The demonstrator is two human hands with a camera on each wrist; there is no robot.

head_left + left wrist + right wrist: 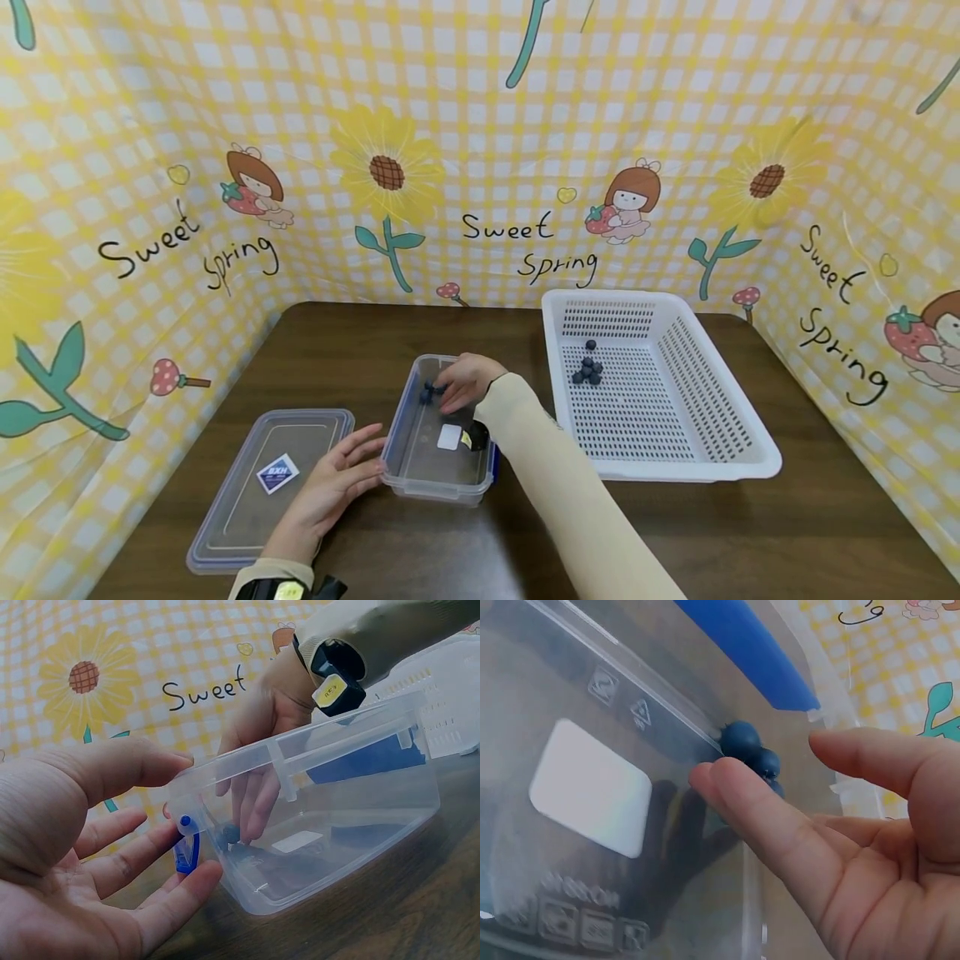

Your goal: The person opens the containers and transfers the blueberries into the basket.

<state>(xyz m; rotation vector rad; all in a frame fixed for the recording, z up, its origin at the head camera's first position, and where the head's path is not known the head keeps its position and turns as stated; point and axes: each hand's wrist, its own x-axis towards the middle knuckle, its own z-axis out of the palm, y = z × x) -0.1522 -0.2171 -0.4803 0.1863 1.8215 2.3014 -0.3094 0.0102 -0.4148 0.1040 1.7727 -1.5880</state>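
Observation:
A clear plastic box (pixel 442 488) with blue side clips sits mid-table. Inside it, several blueberries (pixel 740 740) cluster in a far corner. My right hand (pixel 471 382) reaches down into the box, fingers extended and the thumb apart. In the right wrist view its fingertips (pixel 735 780) overlap the blueberries, with nothing pinched between thumb and fingers. At the box's left side is my left hand (pixel 336 485), palm turned toward the wall. Its fingers are spread, with the tips at the box's rim and the blue clip (pixel 187 853).
To the right stands a white perforated basket (pixel 738 417) with several blueberries (pixel 588 369) near its left side. A clear lid (pixel 232 508) bearing a blue-and-white sticker lies at the left. Yellow checked cloth (pixel 480 125) hangs behind and beside the brown table (pixel 817 517).

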